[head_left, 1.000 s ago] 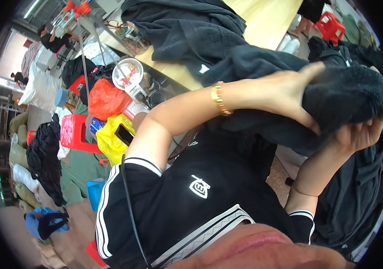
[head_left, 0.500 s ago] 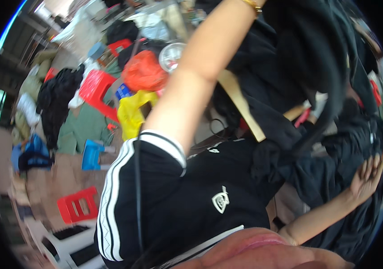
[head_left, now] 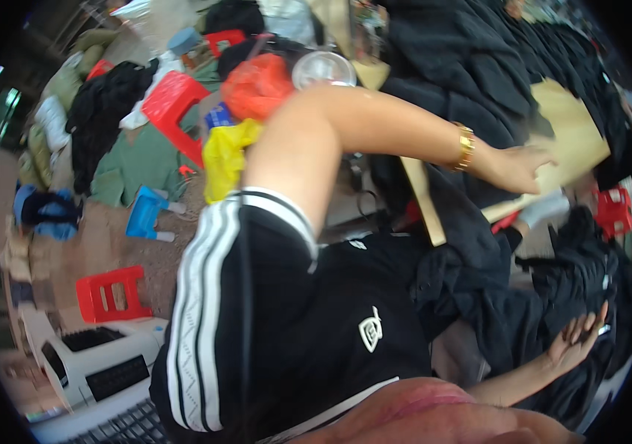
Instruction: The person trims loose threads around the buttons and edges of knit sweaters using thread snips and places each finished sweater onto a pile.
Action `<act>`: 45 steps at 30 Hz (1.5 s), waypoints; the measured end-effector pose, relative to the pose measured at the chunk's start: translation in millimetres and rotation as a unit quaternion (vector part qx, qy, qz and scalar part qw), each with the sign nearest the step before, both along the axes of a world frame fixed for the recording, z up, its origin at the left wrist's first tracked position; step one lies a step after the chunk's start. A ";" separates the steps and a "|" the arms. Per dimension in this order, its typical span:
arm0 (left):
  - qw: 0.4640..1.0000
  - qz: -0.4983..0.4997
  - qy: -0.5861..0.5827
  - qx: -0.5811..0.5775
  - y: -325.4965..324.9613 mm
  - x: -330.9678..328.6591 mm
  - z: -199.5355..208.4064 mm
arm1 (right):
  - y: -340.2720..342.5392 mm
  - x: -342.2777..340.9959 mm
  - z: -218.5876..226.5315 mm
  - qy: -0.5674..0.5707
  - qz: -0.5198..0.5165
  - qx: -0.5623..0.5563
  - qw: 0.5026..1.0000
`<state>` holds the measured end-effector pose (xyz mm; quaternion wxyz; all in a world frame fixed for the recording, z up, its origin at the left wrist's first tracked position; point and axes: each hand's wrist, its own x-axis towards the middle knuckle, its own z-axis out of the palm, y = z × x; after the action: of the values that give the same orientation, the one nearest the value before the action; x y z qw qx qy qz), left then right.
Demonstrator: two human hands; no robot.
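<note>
Plainly, neither hand grips anything that shows. The left hand (head_left: pixel 517 166), a gold bracelet (head_left: pixel 465 146) at its wrist, reaches across with its fingers loosely parted; blur hides whether the fingertips meet the tabletop (head_left: pixel 575 129) beneath. The right hand (head_left: pixel 573 342), lower and closer to the body, has its fingers spread before a dark heap of garments (head_left: pixel 549 292); whether it touches them I cannot tell. Perhaps it is held out there merely for balance while the other arm stretches.

Just beyond the left hand, and running back beside its forearm, lies the large black cloth (head_left: pixel 449 63), in loose folds, its weight apparently borne by the table. Part of it drapes between the two hands toward the lap, probably because it is too long for the surface.

Out past the left elbow sit a yellow bag (head_left: pixel 223 161), a red-orange bag (head_left: pixel 258 87) and a clear tub (head_left: pixel 323 69), likely grouped there to be within arm's reach. Farther off on that side stand a red stool (head_left: pixel 175 107) and a small blue stool (head_left: pixel 146 213) on the floor. Beyond them is another dark pile (head_left: pixel 105 111).
</note>
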<state>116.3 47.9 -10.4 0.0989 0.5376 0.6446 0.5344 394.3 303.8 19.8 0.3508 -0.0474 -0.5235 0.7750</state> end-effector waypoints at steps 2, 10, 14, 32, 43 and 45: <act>0.959 -0.212 -0.073 -0.175 -30.6 34.0 36.1 | 13.5 17.1 -4.4 0.027 0.034 -0.007 0.999; 0.723 -0.599 0.020 -0.345 -103.4 44.2 78.7 | -22.1 43.2 16.5 -0.020 -0.111 -0.034 0.993; 0.697 -0.651 0.089 -0.286 -98.8 43.4 70.1 | -16.6 67.3 8.2 -0.039 -0.131 -0.008 0.991; 0.523 -0.842 0.079 0.111 -171.5 35.4 170.1 | 88.5 81.7 56.4 -0.402 -0.453 0.447 0.658; 0.670 -0.739 -0.031 0.052 -92.9 26.5 94.4 | 185.7 45.7 49.8 -0.572 -0.382 0.491 0.534; 0.671 -0.736 -0.066 0.057 -58.6 19.9 58.4 | 199.1 81.2 45.5 -0.539 -0.345 0.525 0.561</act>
<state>136.2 -10.8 47.9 0.4722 0.8056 -0.0002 0.3578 475.5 502.9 65.4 0.2072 -0.4408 -0.8732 0.0133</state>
